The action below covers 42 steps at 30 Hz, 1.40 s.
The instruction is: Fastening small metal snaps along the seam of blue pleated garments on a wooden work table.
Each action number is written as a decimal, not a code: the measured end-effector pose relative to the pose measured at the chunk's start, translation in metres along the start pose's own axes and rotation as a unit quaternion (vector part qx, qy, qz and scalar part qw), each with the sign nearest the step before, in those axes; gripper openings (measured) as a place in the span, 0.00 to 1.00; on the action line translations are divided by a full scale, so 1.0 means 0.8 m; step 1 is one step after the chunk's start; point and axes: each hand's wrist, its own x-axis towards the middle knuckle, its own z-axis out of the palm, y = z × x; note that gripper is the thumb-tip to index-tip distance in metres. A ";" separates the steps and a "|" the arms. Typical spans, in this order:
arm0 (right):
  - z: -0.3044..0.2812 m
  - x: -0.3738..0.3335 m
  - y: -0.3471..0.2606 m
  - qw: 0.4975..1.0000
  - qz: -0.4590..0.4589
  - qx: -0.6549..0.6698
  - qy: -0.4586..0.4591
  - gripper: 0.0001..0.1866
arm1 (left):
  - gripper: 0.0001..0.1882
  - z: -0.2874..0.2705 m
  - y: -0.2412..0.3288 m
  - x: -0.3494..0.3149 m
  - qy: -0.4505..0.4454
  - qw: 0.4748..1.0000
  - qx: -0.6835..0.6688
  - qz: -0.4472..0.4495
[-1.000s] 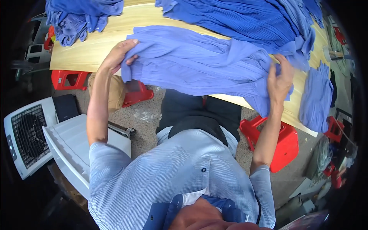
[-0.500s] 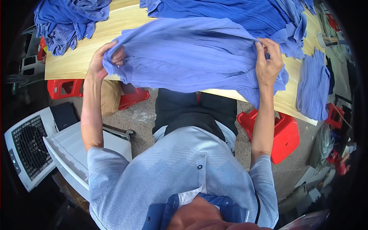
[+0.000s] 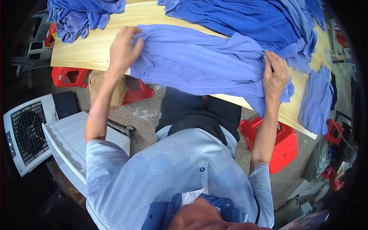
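Observation:
A periwinkle-blue pleated garment (image 3: 199, 61) lies spread lengthwise across the near part of the table, its lower edge hanging over the front. At the garment's left end is my left hand (image 3: 124, 50), thumb and fingers apart, the fingertips at the cloth's edge. Thumb and fingers of my right hand (image 3: 275, 74) pinch the garment's upper right edge. Below that hand, loose cloth droops past the table edge. Whether the garment has sleeves or a collar I cannot tell from its folds.
The pale wooden table (image 3: 82, 51) bears a darker blue garment pile (image 3: 237, 19) behind, a crumpled pile (image 3: 78, 17) at far left and a folded blue garment (image 3: 316, 99) at right. Underneath stand red stools (image 3: 281, 145). A white air cooler (image 3: 32, 132) is at my left.
The garment's left end has come down flat onto the table. My left hand has moved forward and inward, and its fingers have loosened from the cloth. The right hand keeps its pinch.

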 end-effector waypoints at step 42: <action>0.021 0.026 -0.031 0.995 -0.093 -0.039 -0.020 0.17 | 0.14 -0.054 -0.015 0.065 -0.269 0.594 -0.731 -0.202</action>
